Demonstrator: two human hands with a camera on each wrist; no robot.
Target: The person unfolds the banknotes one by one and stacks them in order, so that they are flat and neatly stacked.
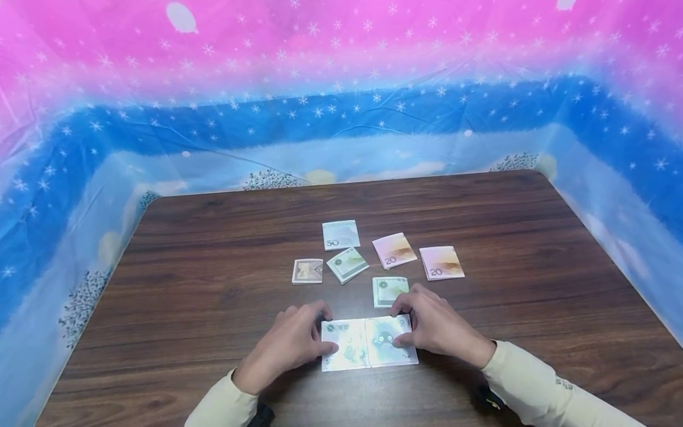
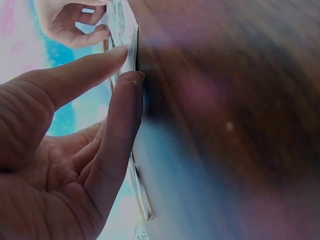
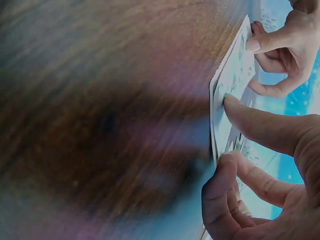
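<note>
A pale green banknote [image 1: 352, 357] with a crease down its middle lies unfolded at the near part of the table. Its left end is held by my left hand [image 1: 290, 338], the thumb on the printed face and the index finger at the edge. At the other end my right hand [image 1: 434, 323] grips it the same way, thumb [image 3: 260, 122] on top. Just beyond the banknote is a folded green note [image 1: 388, 292], close to my right fingertips. In the left wrist view the banknote [image 2: 120, 22] shows nearly edge-on.
Farther back on the brown wooden table [image 1: 213, 255] lie more folded notes: a 50 note [image 1: 341, 235], a green note [image 1: 347, 265], a brownish note [image 1: 307, 271] and two 20 notes [image 1: 393, 250]. A pink and blue snowflake cloth [image 1: 320, 112] hangs around the table.
</note>
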